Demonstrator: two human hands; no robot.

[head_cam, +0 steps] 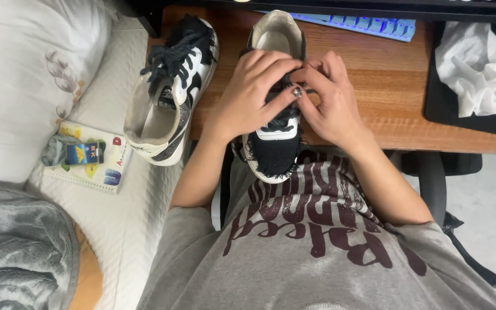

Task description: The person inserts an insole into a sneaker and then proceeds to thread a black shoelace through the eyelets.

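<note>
Shoe in hand: black-and-white sneaker [275,140] lies on the near edge of the wooden counter [386,92], toe toward the person, heel opening facing away; its inside shows pale and holds nothing visible.
Laces: black laces [282,119] run over the tongue, mostly hidden under the fingers.
Left hand [248,95]: grip pressed together, fingertips pinching the laces over the middle of the shoe.
Right hand [331,97]: grip likewise closed on the laces, fingertips meeting those of the left hand.
Second sneaker [170,92]: matching shoe, just left of the first, tilted, half off the counter edge over the bed; laces loose, interior bare.
Bed [121,212]: white quilted cover, carrying a colourful booklet [96,158] with a small packet on it.
Counter rear: blue-lit keyboard [368,24].
Counter right: crumpled white cloth [475,66] on a black mat.
</note>
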